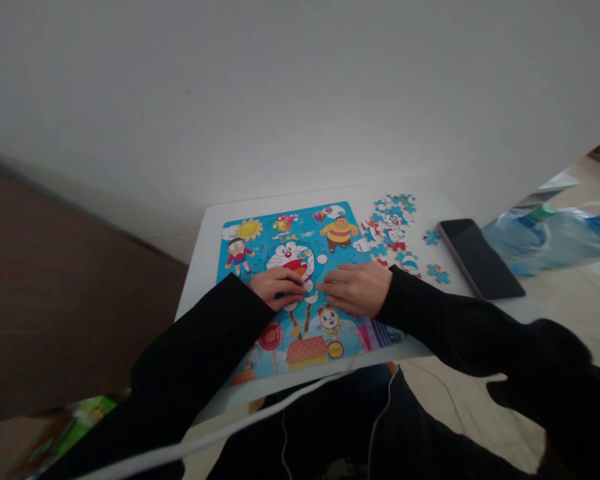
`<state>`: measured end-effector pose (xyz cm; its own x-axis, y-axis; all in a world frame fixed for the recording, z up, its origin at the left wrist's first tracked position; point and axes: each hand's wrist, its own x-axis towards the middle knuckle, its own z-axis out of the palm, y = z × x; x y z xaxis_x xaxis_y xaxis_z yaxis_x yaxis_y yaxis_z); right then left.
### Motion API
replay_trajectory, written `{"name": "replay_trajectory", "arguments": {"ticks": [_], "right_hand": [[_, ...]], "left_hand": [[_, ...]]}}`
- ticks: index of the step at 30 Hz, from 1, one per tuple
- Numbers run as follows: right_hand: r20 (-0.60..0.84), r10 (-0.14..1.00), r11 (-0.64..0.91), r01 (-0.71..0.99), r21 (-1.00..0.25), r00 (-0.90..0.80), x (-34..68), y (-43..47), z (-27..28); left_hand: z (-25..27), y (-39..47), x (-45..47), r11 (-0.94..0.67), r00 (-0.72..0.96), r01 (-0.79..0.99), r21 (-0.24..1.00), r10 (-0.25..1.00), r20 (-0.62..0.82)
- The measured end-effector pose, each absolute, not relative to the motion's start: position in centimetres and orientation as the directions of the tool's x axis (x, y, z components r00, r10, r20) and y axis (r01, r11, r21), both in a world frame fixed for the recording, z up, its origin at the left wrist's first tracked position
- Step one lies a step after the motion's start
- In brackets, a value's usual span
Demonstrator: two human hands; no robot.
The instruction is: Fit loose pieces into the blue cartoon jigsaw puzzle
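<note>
A jigsaw puzzle with a blue cartoon picture lies on a small white table, mostly assembled. My left hand rests over its middle, thumb and fingers drawn together just below the red-mouthed cat figure. Facing it from the right, my right hand has its fingers bent and pressed together, tips low over the puzzle. The two sets of fingertips are a short gap apart. Whatever lies between the fingers of either hand is too small to make out. Loose puzzle pieces form a pile beyond my right hand.
A dark-screened phone lies at the right edge of the white table. Clear plastic bottles stand beyond it. A wall rises behind the table. At the left is a brown wooden panel; a white cable crosses in front.
</note>
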<state>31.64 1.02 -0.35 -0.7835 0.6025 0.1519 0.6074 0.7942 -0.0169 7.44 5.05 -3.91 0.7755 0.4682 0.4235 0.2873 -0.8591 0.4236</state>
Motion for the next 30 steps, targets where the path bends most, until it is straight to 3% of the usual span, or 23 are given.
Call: {"name": "replay_trajectory", "arguments": {"ticks": [3, 6, 9, 13, 20, 24, 27, 30], "right_hand": [[0.216, 0.613, 0.778, 0.628, 0.002, -0.76, 34.1, 0.9, 0.6], [0.193, 0.705, 0.695, 0.719, 0.004, -0.683, 37.8, 2.0, 2.0], [0.088, 0.839, 0.541, 0.841, -0.024, -0.537, 42.1, 4.7, 2.8], [0.053, 0.95, 0.306, 0.951, 0.046, -0.309, 46.7, 9.2, 2.0], [-0.058, 0.952, 0.304, 0.95, 0.064, -0.301, 47.1, 12.8, -0.6], [-0.049, 0.963, 0.269, 0.957, 0.106, -0.265, 46.6, 12.7, -0.5], [-0.043, 0.984, 0.175, 0.976, 0.127, -0.171, 45.6, 12.0, 0.7], [-0.01, 0.969, 0.245, 0.968, 0.052, -0.245, 42.6, 10.8, 2.3]], "left_hand": [[-3.9, 5.2, 7.4, -0.867, 0.776, 0.25, 0.431, 0.446, 0.446], [-3.9, 5.3, 7.4, -0.861, 0.785, 0.246, 0.444, 0.446, 0.429], [-4.1, 5.3, 7.3, -0.854, 0.783, 0.256, 0.453, 0.459, 0.421], [-4.4, 5.3, 7.2, -0.844, 0.775, 0.265, 0.466, 0.474, 0.418], [-4.3, 5.3, 7.5, -0.864, 0.769, 0.228, 0.45, 0.443, 0.461], [-3.2, 5.3, 7.4, -0.888, 0.738, 0.237, 0.394, 0.428, 0.521], [-2.1, 5.5, 6.9, -0.88, 0.599, 0.357, 0.312, 0.472, 0.647], [-1.8, 6.0, 6.0, -0.805, 0.437, 0.508, 0.306, 0.547, 0.714]]}}
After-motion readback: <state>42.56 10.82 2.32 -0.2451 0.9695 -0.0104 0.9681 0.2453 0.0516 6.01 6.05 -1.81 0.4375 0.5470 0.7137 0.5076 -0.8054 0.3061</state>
